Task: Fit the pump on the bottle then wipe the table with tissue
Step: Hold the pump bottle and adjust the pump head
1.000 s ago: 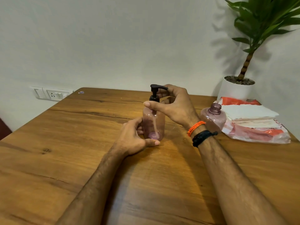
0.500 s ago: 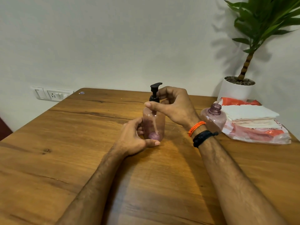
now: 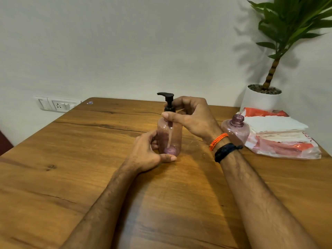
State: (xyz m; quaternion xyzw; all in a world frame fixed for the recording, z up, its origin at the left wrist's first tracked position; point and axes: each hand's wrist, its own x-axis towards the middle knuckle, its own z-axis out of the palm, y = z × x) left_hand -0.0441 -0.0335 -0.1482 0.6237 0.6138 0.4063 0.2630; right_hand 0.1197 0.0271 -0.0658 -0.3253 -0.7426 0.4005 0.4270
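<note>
I have the pink see-through bottle [image 3: 169, 135] standing upright on the wooden worktop [image 3: 75, 159], about the middle of it and toward the far side. My left hand [image 3: 149, 151] is wrapped around its lower half, thumb curled across the front near the base and the other fingers mostly hidden behind the plastic. My right hand [image 3: 190, 117] comes in from the right at the neck, thumb laid across the front just under the collar and the other fingers curled around behind, so it grips the black pump [image 3: 168, 102] where it meets the bottle. The pump stands up in the neck with its spout pointing left, and its dip tube runs down inside to the bottom.

Just behind my right wrist stands a second bottle [image 3: 235, 131] of the same pink, open at the top and partly covered by my forearm. Close behind it, at the right edge, lies a red and clear plastic pack [image 3: 280, 147] with a stack of white tissue [image 3: 274, 124] on it. Beyond that, in the far right corner, a white pot [image 3: 258, 99] holds a green plant [image 3: 291, 22]. On the wall to the left is a socket plate [image 3: 55, 105], and a small sticker [image 3: 89, 102] lies at the far left corner of the worktop.
</note>
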